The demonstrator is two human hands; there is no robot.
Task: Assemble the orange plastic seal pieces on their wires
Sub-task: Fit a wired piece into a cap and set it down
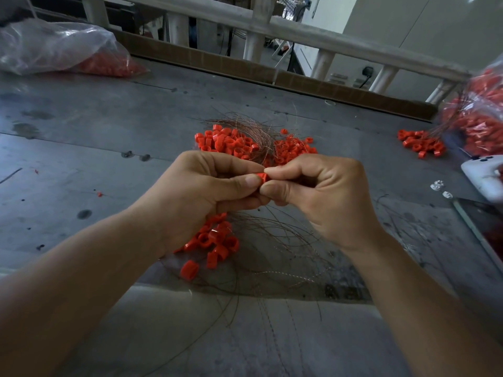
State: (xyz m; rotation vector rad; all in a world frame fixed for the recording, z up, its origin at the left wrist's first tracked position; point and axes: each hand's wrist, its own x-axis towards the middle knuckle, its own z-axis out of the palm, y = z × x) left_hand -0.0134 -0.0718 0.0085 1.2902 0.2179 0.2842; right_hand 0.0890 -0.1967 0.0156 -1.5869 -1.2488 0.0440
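Observation:
My left hand (pixel 206 191) and my right hand (pixel 324 194) meet at the middle of the view, both pinching one small orange seal piece (pixel 261 177) between thumbs and forefingers. Behind the hands lies a heap of loose orange seal pieces (pixel 231 142) with a bundle of thin copper-coloured wires (pixel 253 129) across it. Under my left wrist sits a cluster of orange pieces on wires (pixel 215 240), whose wires (pixel 275 240) fan out to the right over the grey table (pixel 81 148). Whether a wire runs through the pinched piece is hidden by my fingers.
A clear plastic bag with orange pieces (pixel 62 50) lies at the far left. Another bag of orange pieces (pixel 479 115) stands at the right edge, with a small pile (pixel 420 142) beside it. A white device (pixel 484 175) and a dark flat panel (pixel 487 229) lie at the right. A railing (pixel 272 25) runs behind the table.

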